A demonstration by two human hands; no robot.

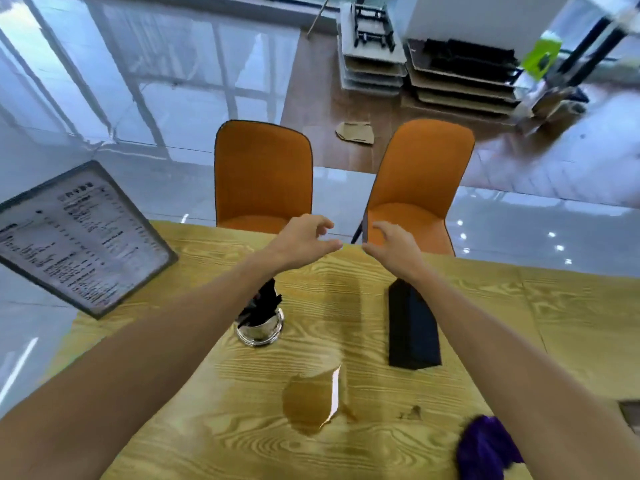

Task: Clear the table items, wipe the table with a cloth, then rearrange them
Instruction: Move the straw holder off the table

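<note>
Both my arms reach over the wooden table (571, 323) toward its far edge. My left hand (301, 242) hovers there with loosely curved fingers, holding nothing. My right hand (389, 247) is a short gap to its right, fingers also curved and empty, just in front of the right chair's dark edge. On the table stand a shiny metal cup (259, 329) with black utensils and a long black box (412, 327). A brown liquid puddle (310, 405) lies near me. A purple cloth (485, 448) sits at the near right, partly under my right forearm.
A framed menu board (83, 237) lies tilted at the table's left corner, overhanging the edge. Two orange chairs (263, 178) (420, 174) stand behind the far edge. A small brown stain (412, 412) lies right of the puddle. Stacked cardboard trays (460, 74) sit on the floor beyond.
</note>
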